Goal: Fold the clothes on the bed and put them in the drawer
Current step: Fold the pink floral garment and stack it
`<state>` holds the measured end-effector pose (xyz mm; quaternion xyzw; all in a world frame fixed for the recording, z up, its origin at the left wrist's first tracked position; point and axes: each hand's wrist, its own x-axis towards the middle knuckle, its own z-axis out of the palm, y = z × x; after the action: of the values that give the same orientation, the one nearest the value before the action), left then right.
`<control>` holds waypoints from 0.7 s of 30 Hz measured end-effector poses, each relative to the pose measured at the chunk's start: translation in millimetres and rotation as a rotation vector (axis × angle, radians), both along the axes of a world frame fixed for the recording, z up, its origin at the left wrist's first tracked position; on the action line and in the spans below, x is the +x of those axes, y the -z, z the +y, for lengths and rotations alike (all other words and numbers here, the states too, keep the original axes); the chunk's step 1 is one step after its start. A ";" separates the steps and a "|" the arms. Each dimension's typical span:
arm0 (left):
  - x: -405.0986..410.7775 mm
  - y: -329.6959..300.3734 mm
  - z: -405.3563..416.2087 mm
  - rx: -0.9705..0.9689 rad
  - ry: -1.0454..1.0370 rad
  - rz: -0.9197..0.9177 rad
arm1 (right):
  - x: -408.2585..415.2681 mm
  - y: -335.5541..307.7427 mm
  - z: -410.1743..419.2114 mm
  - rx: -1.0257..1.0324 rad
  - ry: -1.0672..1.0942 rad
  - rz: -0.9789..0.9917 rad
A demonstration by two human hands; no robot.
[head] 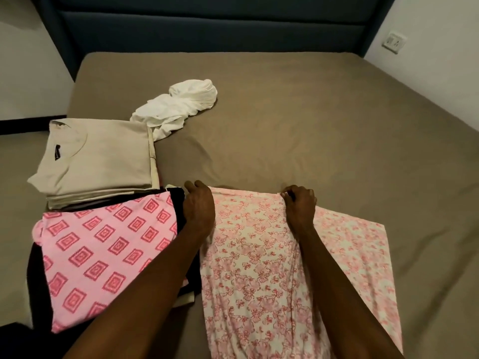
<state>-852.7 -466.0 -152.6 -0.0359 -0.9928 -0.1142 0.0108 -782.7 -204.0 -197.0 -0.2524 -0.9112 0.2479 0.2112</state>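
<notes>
A pink floral garment [254,255] lies flat on the bed [311,125] in front of me, with one layer spread out to the right. My left hand [198,206] pinches its far left corner. My right hand [300,203] pinches the far edge of the folded layer near the middle. To the left lies a folded pink garment with a diamond pattern [103,252] over something black. Beyond it sits a folded beige shirt [98,159]. A crumpled white garment [178,107] lies further back.
The bed's brown sheet stretches wide to the right and far side. A dark blue headboard [207,24] stands at the back. A wall socket [394,41] is at the upper right. The bed's left edge runs beside the folded pile.
</notes>
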 end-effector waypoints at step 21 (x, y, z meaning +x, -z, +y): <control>251.0 59.6 -59.3 0.144 0.588 0.057 | 234.0 14.2 -143.8 0.275 -0.133 -0.253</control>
<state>-601.8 -525.2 -212.2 -0.3241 -0.9285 -0.1814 0.0074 -548.7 -347.8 -211.2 -0.1898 -0.9703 0.1010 0.1106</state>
